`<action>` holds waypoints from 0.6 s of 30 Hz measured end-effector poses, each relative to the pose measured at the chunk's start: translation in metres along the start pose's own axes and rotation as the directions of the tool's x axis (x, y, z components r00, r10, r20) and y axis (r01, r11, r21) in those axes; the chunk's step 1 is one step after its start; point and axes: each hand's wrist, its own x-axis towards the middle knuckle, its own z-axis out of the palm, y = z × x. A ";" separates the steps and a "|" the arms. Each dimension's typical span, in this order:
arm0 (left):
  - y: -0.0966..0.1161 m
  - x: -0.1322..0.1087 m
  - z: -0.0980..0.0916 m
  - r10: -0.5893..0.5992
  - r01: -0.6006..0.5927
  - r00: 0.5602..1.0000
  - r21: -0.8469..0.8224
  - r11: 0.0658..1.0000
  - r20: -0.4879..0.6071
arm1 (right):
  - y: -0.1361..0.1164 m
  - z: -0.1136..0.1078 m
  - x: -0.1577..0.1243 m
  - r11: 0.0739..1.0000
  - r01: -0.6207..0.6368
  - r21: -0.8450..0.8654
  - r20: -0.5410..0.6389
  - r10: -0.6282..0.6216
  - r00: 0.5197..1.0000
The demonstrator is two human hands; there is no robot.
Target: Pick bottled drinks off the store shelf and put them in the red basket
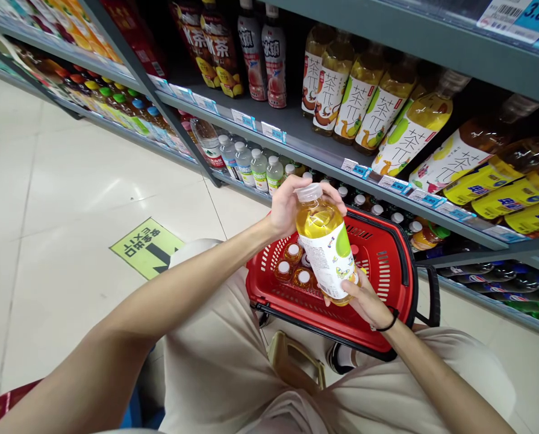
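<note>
Friend: What are you holding?

Me: A big bottle [327,259] of yellow drink. My left hand [287,208] is curled round its top, by the cap [309,191]. My right hand [364,300] grips it near the bottom. So both are full.

Friend: Is it in the red basket [269,287]?

Me: No. It's up in the air, over the basket, and it leans a bit, with its top to the left and far. Only my hands hold it up.

Friend: Is there anything in the basket?

Me: Yes! Some small bottles [304,277] with white caps are down inside, on the left. I can't count them all, because my big bottle hides some of the inside.

Friend: So what's done and what isn't?

Me: The small ones are in, so I'd call that bit done. The big one isn't put down, not in the basket and not on the shelf [291,122]. I can't tell how much more there is to do.

Friend: Where's the shelf?

Me: On the far side, past the basket. Tea bottles [355,105] with white labels stand there, to the right. They look a lot like mine.
</note>
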 end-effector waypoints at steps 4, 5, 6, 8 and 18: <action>0.002 0.000 0.003 0.011 -0.011 1.000 -0.005 1.000 0.008 | 0.004 -0.001 -0.001 0.998 -0.031 0.057 0.017 0.030 0.999; 0.002 0.000 0.003 0.015 -0.015 1.000 -0.010 1.000 0.012 | 0.005 -0.003 -0.001 0.997 -0.041 0.070 0.014 0.041 0.999; 0.001 0.000 0.003 0.017 -0.017 1.000 -0.011 1.000 0.015 | 0.006 -0.004 -0.001 0.995 -0.054 0.085 0.011 0.053 0.999; 0.000 0.000 0.003 0.014 -0.014 1.000 -0.005 1.000 0.009 | 0.007 -0.005 0.000 0.988 -0.088 0.123 0.016 0.087 0.996; -0.008 0.002 0.002 0.022 -0.021 0.999 -0.038 0.999 0.026 | 0.002 -0.006 0.002 0.933 -0.255 0.254 0.131 0.228 0.965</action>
